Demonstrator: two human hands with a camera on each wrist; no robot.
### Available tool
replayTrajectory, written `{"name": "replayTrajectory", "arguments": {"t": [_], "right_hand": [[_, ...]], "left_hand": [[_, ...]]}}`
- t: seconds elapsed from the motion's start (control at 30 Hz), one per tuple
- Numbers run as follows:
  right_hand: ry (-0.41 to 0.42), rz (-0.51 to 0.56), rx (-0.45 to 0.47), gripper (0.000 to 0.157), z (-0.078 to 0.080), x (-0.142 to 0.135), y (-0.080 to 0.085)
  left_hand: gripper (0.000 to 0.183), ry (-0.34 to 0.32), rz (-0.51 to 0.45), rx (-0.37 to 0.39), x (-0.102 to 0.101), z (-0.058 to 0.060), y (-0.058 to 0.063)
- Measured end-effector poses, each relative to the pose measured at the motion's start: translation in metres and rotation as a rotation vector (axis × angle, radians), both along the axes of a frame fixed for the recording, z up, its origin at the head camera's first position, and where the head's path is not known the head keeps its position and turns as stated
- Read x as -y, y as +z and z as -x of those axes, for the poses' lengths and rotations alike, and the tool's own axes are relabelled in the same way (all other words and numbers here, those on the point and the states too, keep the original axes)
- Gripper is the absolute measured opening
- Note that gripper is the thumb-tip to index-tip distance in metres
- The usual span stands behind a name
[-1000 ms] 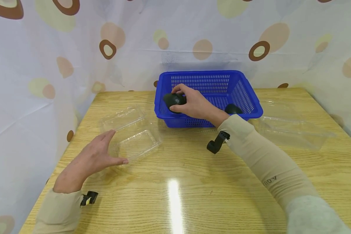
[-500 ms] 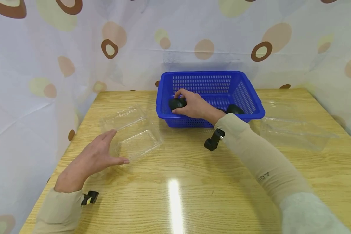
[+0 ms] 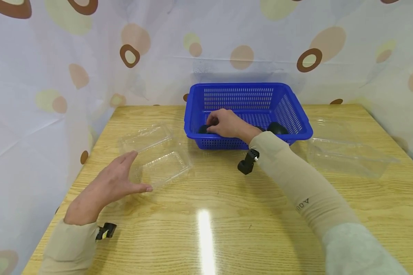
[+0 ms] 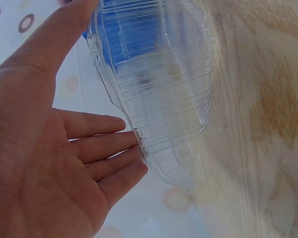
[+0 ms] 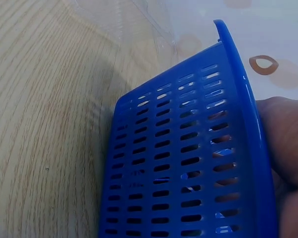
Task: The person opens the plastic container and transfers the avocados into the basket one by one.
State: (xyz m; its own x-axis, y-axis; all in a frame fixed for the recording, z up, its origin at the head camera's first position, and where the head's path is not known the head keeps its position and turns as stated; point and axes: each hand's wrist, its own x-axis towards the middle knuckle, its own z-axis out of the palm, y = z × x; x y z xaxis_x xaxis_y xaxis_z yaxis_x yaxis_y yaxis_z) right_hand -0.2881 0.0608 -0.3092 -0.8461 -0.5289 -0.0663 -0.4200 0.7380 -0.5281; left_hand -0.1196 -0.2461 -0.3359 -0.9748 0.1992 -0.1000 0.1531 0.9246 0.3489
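Note:
In the head view, my right hand (image 3: 225,123) reaches over the front rim into the blue plastic basket (image 3: 241,143), its curled fingers around a dark green avocado (image 3: 203,129) low at the basket's left end. The hand hides much of that avocado. Another avocado (image 3: 277,128) lies at the basket's right, with part of a dark one (image 3: 259,128) showing beside my wrist. My left hand (image 3: 113,181) is spread beside a clear hinged plastic container (image 3: 163,168) with its lid laid back. In the left wrist view, my fingertips touch the container's ribbed wall (image 4: 164,99).
A second clear plastic container (image 3: 347,154), also with its lid up, stands right of the basket on the wooden table (image 3: 227,229). Behind the table hangs a patterned white curtain (image 3: 158,49). In the right wrist view, the basket's slotted wall (image 5: 173,148) fills the middle.
My right hand has lowered the avocado from about rim height down into the left end of the basket. My left hand and the containers have stayed in place.

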Motion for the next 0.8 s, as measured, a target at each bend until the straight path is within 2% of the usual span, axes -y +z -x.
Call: {"name": "replayTrajectory", "arguments": {"t": [0.27, 0.47, 0.63, 0.8], "right_hand": [[-0.02, 0.028, -0.026, 0.022, -0.004, -0.003, 0.001], [-0.027, 0.079, -0.032, 0.025, -0.012, -0.011, 0.009], [-0.042, 0.105, -0.048, 0.028, -0.02, -0.021, 0.016], [-0.04, 0.105, -0.082, 0.033, -0.026, -0.031, 0.021]], "left_hand": [[0.115, -0.024, -0.008, 0.001, 0.0, 0.002, -0.001], [0.111, -0.034, 0.033, 0.023, 0.003, 0.002, 0.0], [0.111, -0.053, 0.06, 0.007, 0.005, 0.003, 0.003], [0.113, -0.023, 0.113, -0.039, 0.005, 0.002, 0.01]]}}
